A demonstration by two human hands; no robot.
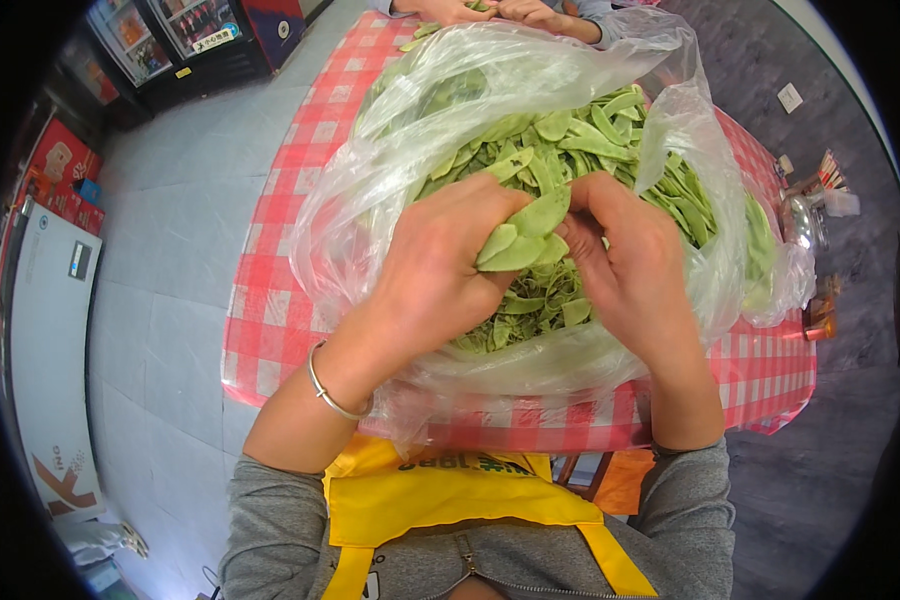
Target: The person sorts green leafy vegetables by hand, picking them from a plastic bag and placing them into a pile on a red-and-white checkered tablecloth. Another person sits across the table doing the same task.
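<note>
My left hand (450,259) is closed around several flat green bean pods (521,244), whose ends stick out towards my right hand. The thumb and forefinger of my right hand (622,255) pinch at the edge of one of these pods. Both hands are over an opened clear plastic bag (390,161) on the table. A heap of flat green beans (592,139) fills its far part. Nearer to me, below my hands, lie thin green strings and pod scraps (544,300). My fingertips partly hide the pinched spot.
The table has a red-and-white checked cloth (259,330). Across it, another person's hands (495,11) hold green pods. At the right stand a glass jar (799,221) and a holder with sticks (829,176). Another plastic bag with beans (765,277) lies near the right edge.
</note>
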